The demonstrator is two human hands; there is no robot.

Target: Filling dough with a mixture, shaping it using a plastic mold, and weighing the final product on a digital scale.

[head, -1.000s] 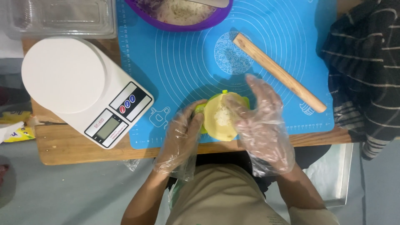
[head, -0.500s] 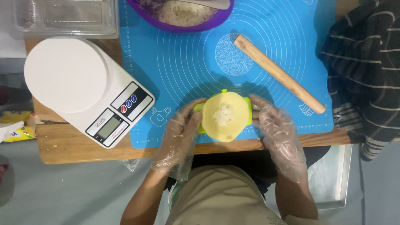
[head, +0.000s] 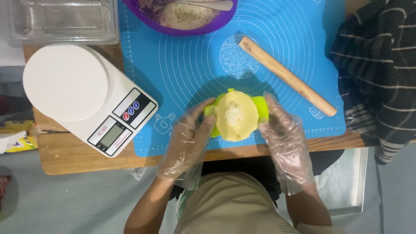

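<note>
2 gloved hands point(head: 188, 141) point(head: 284, 136) grip green mould point(head: 260, 107).

clear plastic gloves on hands point(head: 186, 143)

Small grey rectangular screen point(head: 111, 135) set into the front corner of the white kitchen scale point(head: 82, 93), near the front-left edge of the wooden table point(head: 69, 156). Beside it, a black label panel point(head: 134, 108) with round red and blue buttons. Clear plastic package point(head: 65, 19) at the table's back-left corner. Yellow wrapper point(head: 17, 138) off the left edge.
</note>
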